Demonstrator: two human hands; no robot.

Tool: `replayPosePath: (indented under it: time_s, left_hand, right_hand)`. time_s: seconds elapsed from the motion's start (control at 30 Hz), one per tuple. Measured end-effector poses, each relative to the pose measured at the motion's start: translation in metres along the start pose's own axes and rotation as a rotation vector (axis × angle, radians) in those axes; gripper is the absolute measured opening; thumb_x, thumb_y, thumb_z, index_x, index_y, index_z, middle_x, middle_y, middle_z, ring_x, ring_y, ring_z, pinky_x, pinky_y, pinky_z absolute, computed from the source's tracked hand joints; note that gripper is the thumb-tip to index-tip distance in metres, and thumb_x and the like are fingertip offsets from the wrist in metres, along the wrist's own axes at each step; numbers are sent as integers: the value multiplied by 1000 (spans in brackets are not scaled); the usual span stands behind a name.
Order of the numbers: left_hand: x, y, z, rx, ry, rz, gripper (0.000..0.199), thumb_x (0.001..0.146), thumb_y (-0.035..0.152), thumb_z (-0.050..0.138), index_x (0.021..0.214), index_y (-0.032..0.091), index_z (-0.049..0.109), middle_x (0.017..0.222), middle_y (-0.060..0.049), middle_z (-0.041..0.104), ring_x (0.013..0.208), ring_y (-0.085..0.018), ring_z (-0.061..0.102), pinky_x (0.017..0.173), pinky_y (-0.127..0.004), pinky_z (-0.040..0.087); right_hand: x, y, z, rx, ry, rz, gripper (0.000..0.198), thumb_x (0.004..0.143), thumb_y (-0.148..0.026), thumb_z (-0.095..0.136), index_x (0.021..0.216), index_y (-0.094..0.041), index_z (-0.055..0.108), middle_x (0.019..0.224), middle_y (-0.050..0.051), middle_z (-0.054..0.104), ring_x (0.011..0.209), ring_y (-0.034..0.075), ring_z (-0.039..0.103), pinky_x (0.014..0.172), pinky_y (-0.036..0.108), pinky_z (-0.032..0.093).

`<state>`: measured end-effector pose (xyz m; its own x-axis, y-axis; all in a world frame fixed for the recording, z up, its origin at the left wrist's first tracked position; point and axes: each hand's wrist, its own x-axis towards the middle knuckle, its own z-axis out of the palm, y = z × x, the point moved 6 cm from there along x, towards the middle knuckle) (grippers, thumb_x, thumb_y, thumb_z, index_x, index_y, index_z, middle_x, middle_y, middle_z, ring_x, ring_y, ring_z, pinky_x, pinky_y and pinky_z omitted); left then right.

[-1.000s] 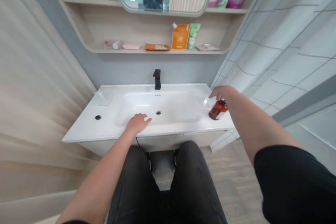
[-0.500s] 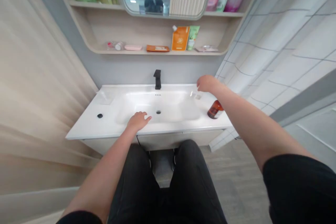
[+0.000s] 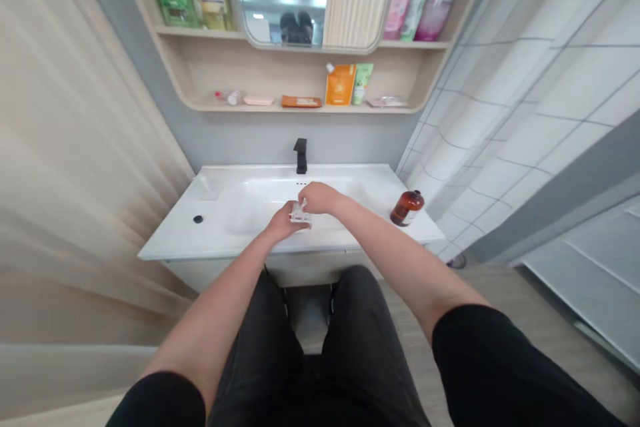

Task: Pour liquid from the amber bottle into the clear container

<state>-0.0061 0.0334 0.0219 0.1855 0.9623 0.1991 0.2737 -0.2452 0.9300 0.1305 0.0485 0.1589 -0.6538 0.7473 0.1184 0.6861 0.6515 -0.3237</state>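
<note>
Over the basin, both hands meet at a small clear plastic container (image 3: 300, 215); its exact kind is too small to make out. My left hand (image 3: 283, 221) holds it from the left and below, its fingers partly hidden. From above and to the right, my right hand (image 3: 319, 198) has its fingers pinched at the container's top. Under them lies the white sink (image 3: 250, 197), with a black faucet (image 3: 301, 155) behind. An amber bottle (image 3: 406, 208) without a visible pump stands on the right side of the counter.
On the counter's left are a round black piece (image 3: 199, 219) and a clear flat item (image 3: 209, 187). Above the faucet, a shelf (image 3: 240, 108) holds an orange pouch (image 3: 341, 85), a green tube (image 3: 362, 83) and small items. A mirror (image 3: 285, 13) hangs above it. A curtain (image 3: 90, 147) borders the left.
My right hand has moved left from the counter's right back to the middle, bringing the clear container over the basin. My left hand has moved slightly right and taken hold of it.
</note>
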Motion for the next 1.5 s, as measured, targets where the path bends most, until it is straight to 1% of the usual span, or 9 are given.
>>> replayPosePath:
  time_s: [0.17, 0.3, 0.4, 0.53, 0.63, 0.7, 1.0, 1.33, 1.5]
  left_hand:
    - [2, -20, -20, -92, 147, -70, 69, 57, 38, 102, 110, 23, 60, 100, -3, 75, 95, -26, 73, 94, -45, 58]
    - [3, -25, -25, -158, 183, -105, 66, 57, 38, 99, 108, 24, 59, 101, -1, 73, 97, -24, 72, 95, -42, 56]
    - [3, -22, -24, -199, 185, -98, 70, 55, 39, 100, 109, 24, 58, 102, -1, 72, 98, -23, 70, 95, -40, 57]
    - [0, -19, -23, -255, 185, -88, 71, 55, 37, 98, 113, 24, 58, 107, -3, 73, 103, -25, 70, 96, -41, 57]
    - [-1, -19, -22, -274, 148, -87, 68, 57, 38, 95, 113, 24, 59, 109, -3, 73, 106, -27, 70, 97, -41, 57]
    - [0, -19, -21, -284, 101, -69, 67, 58, 39, 93, 116, 24, 60, 113, -5, 73, 110, -28, 70, 99, -42, 56]
    - [0, -14, -22, -277, 31, -44, 67, 76, 49, 83, 138, 26, 73, 138, -9, 72, 127, -31, 66, 110, -41, 51]
    - [-3, -10, -17, -388, -4, -49, 57, 72, 60, 95, 109, 18, 86, 114, -11, 83, 109, -33, 73, 107, -47, 53]
    - [-4, -4, -21, -341, 28, 9, 56, 69, 59, 98, 107, 20, 87, 119, -10, 81, 115, -32, 72, 108, -46, 52]
  right_hand:
    - [-7, 18, 26, 358, 379, 119, 17, 93, -34, 74, 107, -26, 79, 107, 5, 81, 93, 23, 72, 90, 34, 55]
    - [-30, 66, 65, 536, 617, 530, 43, 100, -59, 59, 73, -25, 61, 65, -1, 60, 70, 20, 60, 72, 31, 51]
    - [-37, 81, 106, 666, 444, 604, 52, 99, -65, 55, 65, -25, 56, 51, -4, 43, 59, 19, 53, 63, 30, 47]
    - [-37, 74, 129, 838, 327, 415, 28, 88, -44, 70, 105, -22, 74, 81, 0, 71, 74, 19, 66, 74, 30, 55]
    - [-36, 61, 128, 902, 302, 243, 75, 69, -28, 84, 142, -27, 63, 134, 8, 72, 100, 22, 72, 89, 35, 60]
    - [-35, 53, 128, 902, 256, 173, 93, 64, -28, 92, 149, -26, 56, 145, 12, 67, 108, 24, 72, 95, 38, 60]
    - [-29, 56, 133, 580, 173, 309, 66, 63, -51, 105, 108, -21, 65, 100, 3, 77, 88, 23, 70, 81, 32, 53]
    - [-30, 56, 136, 560, 180, 218, 65, 71, -53, 102, 114, -20, 67, 107, 6, 79, 92, 24, 73, 81, 32, 53]
    - [-32, 53, 134, 543, 227, 191, 71, 68, -54, 103, 118, -21, 65, 107, 5, 78, 91, 24, 71, 80, 31, 51]
